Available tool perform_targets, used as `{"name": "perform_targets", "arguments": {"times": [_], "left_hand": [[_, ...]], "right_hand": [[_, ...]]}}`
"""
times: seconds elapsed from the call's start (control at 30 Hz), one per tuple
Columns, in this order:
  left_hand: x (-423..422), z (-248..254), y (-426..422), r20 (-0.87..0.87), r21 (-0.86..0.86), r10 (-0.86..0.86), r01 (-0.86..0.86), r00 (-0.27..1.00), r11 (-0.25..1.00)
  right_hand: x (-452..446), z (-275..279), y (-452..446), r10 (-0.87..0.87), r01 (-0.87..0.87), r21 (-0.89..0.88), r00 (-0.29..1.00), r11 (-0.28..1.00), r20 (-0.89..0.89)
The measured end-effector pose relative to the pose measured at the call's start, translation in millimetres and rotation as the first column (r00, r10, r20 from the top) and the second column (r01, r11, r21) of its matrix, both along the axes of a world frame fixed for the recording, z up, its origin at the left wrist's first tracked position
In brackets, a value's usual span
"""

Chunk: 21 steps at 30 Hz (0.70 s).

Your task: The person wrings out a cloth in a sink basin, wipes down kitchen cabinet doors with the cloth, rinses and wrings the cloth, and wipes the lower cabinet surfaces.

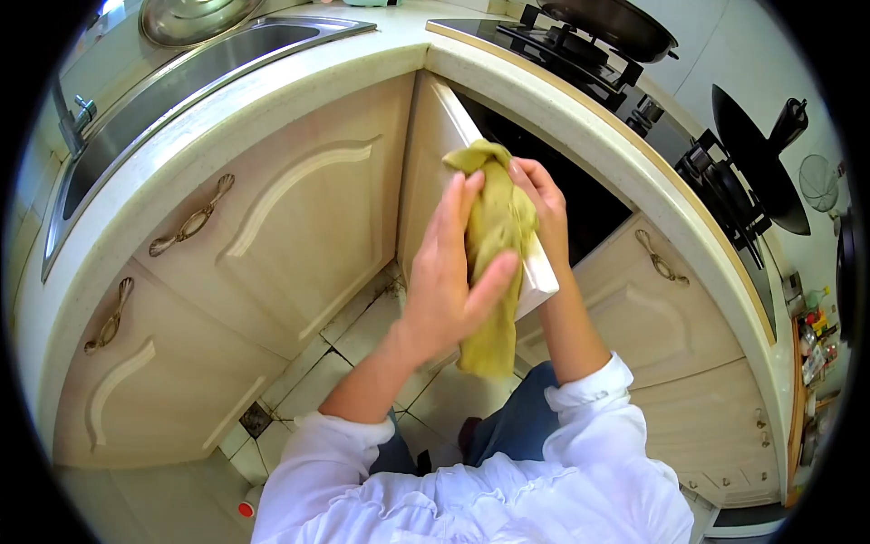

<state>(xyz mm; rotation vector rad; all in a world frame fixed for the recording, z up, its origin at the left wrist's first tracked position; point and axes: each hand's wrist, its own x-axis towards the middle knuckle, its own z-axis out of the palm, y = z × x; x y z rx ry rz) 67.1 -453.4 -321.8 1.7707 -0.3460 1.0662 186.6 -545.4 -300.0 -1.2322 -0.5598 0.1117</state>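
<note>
A yellow-green cleaning cloth is draped over the top edge of a cabinet door that stands swung out from its frame. My left hand presses the cloth from the left side, its fingers along the cloth and its thumb across the front. On the door's other side, my right hand has its fingertips on the upper part of the cloth; its palm is partly hidden by the door. The lower end of the cloth hangs below my left thumb.
Behind the open door is a dark cabinet opening. The countertop curves above, with a sink at left and a gas stove at right. A pan and a wok sit on the stove.
</note>
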Motion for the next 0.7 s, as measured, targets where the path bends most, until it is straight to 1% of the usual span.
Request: {"name": "perform_targets", "arguments": {"times": [0.03,0.1,0.17,0.2,0.23,0.27,0.3,0.33,0.37,0.43,0.47,0.53,0.57,0.63,0.7], "left_hand": [[10,4,6,-0.066,-0.054,-0.052,0.049,0.996,0.997],[31,6,18,-0.083,-0.05,-0.058,0.054,0.995,0.997],[56,5,34,-0.099,-0.04,-0.063,0.059,0.993,0.997],[69,3,43,-0.117,-0.108,-0.107,0.095,0.987,0.99],[82,2,52,-0.129,-0.174,-0.152,0.128,0.98,0.976],[96,0,60,-0.128,-0.171,-0.147,0.124,0.981,0.977],[110,-2,69,-0.113,-0.064,-0.037,0.03,0.993,0.998],[118,0,75,-0.086,0.043,0.071,-0.068,0.994,0.997],[125,2,81,-0.086,0.046,0.076,-0.072,0.993,0.996],[132,7,89,-0.065,0.102,0.194,-0.186,0.979,0.977],[133,7,88,-0.06,0.105,0.199,-0.192,0.978,0.976],[137,8,82,0.068,0.087,0.285,-0.291,0.956,0.953],[141,7,78,0.075,0.087,0.291,-0.297,0.954,0.951],[153,0,72,0.032,0.069,0.313,-0.314,0.949,0.947],[162,-3,77,0.03,0.059,0.33,-0.331,0.944,0.942]], "right_hand": [[15,-6,7,0.021,-0.02,0.021,1.0,1.0,-0.009],[44,-15,21,0.046,-0.045,0.043,0.999,0.998,-0.02],[73,-18,37,0.064,-0.065,0.056,0.998,0.996,0.017],[84,-19,44,0.099,-0.103,0.093,0.994,0.99,0.044],[102,-23,52,0.099,-0.102,0.086,0.994,0.991,0.037],[120,-26,61,0.1,-0.102,0.079,0.995,0.992,0.031],[134,-26,70,0.104,-0.107,0.082,0.994,0.991,0.033],[146,-24,78,0.12,-0.119,0.092,0.993,0.989,-0.004],[156,-25,86,0.136,-0.131,0.102,0.99,0.986,-0.041],[177,-30,100,0.138,-0.133,0.096,0.99,0.986,-0.039],[185,-30,104,0.121,-0.118,0.084,0.992,0.989,-0.024],[199,-34,112,0.077,-0.078,0.054,0.997,0.995,0.02],[206,-36,115,0.047,-0.048,0.032,0.997,0.998,0.054],[215,-43,119,-0.024,0.027,-0.016,0.99,1.0,0.14],[226,-49,124,-0.112,0.133,-0.064,0.958,0.989,0.266]]}}
